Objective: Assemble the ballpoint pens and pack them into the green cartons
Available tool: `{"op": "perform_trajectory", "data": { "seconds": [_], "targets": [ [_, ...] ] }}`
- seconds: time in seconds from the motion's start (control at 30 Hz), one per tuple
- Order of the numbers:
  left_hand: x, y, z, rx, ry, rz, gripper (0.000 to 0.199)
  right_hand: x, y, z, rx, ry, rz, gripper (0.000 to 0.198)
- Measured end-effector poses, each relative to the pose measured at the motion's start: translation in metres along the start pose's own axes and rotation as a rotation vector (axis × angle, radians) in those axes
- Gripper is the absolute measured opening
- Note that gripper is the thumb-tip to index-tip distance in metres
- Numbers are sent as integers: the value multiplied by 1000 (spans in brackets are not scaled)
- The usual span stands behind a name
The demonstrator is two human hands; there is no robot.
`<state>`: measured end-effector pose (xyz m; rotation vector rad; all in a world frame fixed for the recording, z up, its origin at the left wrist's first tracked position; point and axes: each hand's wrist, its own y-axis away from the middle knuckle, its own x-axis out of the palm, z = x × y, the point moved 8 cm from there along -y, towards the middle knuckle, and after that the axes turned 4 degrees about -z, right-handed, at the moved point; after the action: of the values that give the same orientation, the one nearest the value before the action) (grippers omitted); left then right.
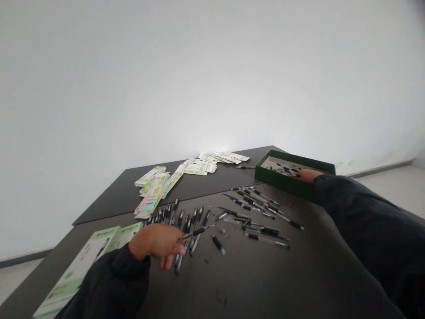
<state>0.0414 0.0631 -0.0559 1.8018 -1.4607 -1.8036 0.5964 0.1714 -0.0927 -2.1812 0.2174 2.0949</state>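
Between the thumb and fingers of my left hand (pixel 162 243) is a pen (pixel 199 231), its bare tip pointing right. That hand is closed on it, just above a row of capped pens (pixel 195 221) on the table. My right hand (pixel 307 175) reaches over the near wall into a green box (pixel 287 185) at the right. Its fingertips are at a heap of small dark and clear pieces (pixel 282 169) that look like pen caps; the fingers are too small and hidden to show a grip. Uncapped pens (pixel 265 241) lie scattered between my hands, beside a loose black cap-like piece (pixel 218 244).
Flattened green and white cartons (pixel 199 166) lie along the back of the dark table (pixel 252 279). Pink and green cartons (pixel 156 190) overlap at the left. Long green and white boxes (pixel 83 257) run beside my left forearm. A white wall (pixel 212 79) stands behind.
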Motion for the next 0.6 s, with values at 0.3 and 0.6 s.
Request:
{"op": "perform_trajectory", "data": {
  "seconds": [0.3,0.6],
  "targets": [
    [3,-3,0,17,23,5,26,-10,1,-5,93,-248,58,29],
    [6,-9,1,25,-10,-1,24,-13,14,-7,134,-373,93,20]
  ]
}}
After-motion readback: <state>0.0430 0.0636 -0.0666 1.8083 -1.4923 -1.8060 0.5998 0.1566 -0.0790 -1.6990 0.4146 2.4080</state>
